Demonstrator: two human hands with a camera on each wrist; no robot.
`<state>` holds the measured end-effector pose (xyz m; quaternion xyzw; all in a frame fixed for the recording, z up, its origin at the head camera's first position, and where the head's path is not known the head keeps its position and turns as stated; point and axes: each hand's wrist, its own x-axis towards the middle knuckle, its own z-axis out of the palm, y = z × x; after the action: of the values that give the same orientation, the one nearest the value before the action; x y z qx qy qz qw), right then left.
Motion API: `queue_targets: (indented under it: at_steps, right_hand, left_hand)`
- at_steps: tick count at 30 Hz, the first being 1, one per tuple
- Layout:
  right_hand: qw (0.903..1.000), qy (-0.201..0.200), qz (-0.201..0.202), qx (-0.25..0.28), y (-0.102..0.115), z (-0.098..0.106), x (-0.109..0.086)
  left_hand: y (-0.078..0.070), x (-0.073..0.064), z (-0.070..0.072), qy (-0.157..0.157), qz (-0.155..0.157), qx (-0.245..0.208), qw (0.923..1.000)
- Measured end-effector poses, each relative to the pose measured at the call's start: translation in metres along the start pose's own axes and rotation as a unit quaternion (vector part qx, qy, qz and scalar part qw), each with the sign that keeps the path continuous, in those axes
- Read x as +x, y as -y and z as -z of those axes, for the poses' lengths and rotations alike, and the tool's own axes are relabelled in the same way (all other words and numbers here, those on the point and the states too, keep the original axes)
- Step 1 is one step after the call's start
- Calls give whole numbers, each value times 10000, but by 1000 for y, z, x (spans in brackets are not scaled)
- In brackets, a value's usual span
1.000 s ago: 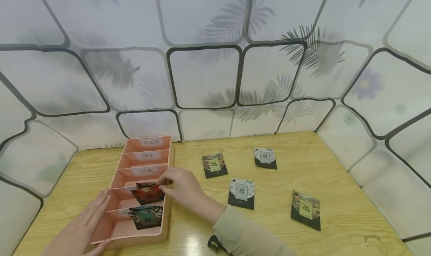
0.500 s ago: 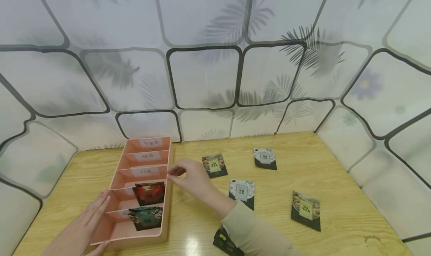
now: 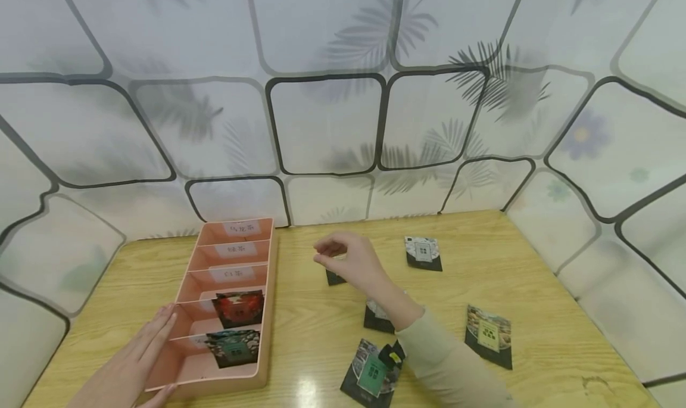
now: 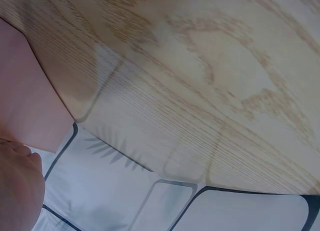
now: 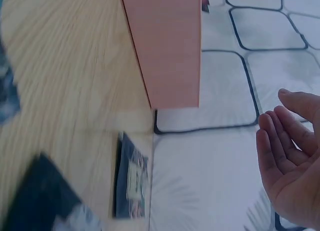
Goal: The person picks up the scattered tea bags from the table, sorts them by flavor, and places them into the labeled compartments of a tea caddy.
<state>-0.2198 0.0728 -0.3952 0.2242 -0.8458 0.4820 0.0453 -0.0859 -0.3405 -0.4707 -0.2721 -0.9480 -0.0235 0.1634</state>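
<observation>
A pink divided box (image 3: 270, 301) stands at the left of the table. My left hand (image 3: 125, 360) rests along its left wall, fingers straight, thumb at the front edge. In the two nearest compartments stand a red-and-black tea sachet (image 3: 240, 310) and a teal-and-black tea sachet (image 3: 234, 348). Right of the box my right hand (image 3: 351, 262) hovers over the table, fingers loosely bent and holding nothing. It mostly covers a dark tea sachet (image 3: 335, 277). The right wrist view shows the hand (image 5: 290, 161) with bare, relaxed fingers; its forearm partly hides a white-and-black sachet (image 3: 377, 318).
Other tea sachets lie on the wooden table (image 3: 305, 330): a green-labelled one (image 3: 370, 375) in front, a yellow-labelled one (image 3: 488, 336) at right, a white-and-black one (image 3: 423, 253) farther back. The box's three far compartments bear white labels (image 3: 233, 250). A patterned curtain (image 3: 327, 122) encloses the table.
My right hand has let go of the red sachet, now standing in its compartment, and moved right, away from the box. The green-labelled sachet has come into view. My left hand stays put.
</observation>
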Motion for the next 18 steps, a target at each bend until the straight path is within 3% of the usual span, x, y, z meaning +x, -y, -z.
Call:
queue_targets:
  at_steps: [11,18]
  right_hand:
    - [9983,-332,-397,-283,-33,49,-18]
    - [9957,-384,-727,-434,-55,68,-33]
  left_hand:
    - [0,1,0,-94,-52,-73,9999]
    - [-1,1,1,-77,9,-93,9999]
